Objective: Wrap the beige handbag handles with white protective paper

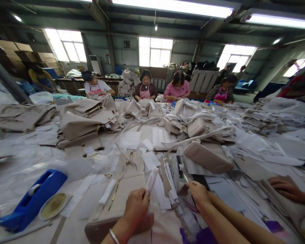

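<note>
Near centre: left hand (137, 206) closed on white rolled strip (152, 179), over right side of beige leather-look bag with gold zip (130, 184). Right hand (198, 195) to its right, fingers narrow, can't tell if gripping. Blue plastic tape dispenser (42, 195) near left, beside round white dish (53, 206).

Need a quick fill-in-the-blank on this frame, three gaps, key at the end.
1. The left hand holds a slim wrap whose colour is ____.
2. The tape dispenser towards the picture's left edge is coloured ____.
3. The bangle sits on the person's ____ wrist.

Missing words: white; blue; left.
</note>
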Action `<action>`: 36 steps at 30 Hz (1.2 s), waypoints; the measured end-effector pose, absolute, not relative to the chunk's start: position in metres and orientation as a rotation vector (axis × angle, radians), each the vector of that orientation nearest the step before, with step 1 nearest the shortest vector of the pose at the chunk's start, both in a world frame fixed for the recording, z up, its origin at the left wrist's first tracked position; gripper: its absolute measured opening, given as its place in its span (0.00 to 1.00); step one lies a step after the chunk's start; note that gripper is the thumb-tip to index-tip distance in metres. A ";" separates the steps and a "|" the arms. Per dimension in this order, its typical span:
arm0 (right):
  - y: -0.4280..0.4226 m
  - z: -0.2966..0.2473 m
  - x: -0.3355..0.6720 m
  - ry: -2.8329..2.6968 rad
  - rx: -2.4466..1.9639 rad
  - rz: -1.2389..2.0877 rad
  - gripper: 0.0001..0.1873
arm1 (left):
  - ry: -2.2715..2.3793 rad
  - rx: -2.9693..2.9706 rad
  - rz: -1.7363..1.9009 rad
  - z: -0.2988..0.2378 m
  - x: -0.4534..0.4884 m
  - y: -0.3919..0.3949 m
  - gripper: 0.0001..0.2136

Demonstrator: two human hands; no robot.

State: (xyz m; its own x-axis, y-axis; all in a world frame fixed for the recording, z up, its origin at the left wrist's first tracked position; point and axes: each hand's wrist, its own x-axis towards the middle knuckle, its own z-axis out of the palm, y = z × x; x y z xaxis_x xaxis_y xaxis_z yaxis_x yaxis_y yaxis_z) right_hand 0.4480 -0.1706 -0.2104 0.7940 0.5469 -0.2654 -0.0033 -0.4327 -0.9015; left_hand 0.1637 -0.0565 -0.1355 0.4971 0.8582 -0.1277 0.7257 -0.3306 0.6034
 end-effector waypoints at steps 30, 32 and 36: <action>-0.118 -0.140 0.299 -0.640 -1.921 1.094 0.14 | 1.076 2.751 0.644 -0.145 0.176 -0.079 0.06; -0.118 -0.136 0.299 -0.642 -1.940 1.086 0.14 | 1.085 2.765 0.736 -0.147 0.176 -0.081 0.10; -0.118 -0.127 0.298 -0.648 -1.940 1.080 0.15 | 1.070 2.783 0.730 -0.146 0.175 -0.082 0.17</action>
State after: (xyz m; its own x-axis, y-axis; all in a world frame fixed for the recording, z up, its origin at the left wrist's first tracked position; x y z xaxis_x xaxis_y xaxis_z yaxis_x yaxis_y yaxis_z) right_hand 0.2979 -0.1176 -0.1274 0.5026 0.7382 -0.4500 0.0497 -0.5443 -0.8374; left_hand 0.1755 -0.0822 -0.1460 0.6443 0.6481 0.4059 0.6141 -0.7548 0.2305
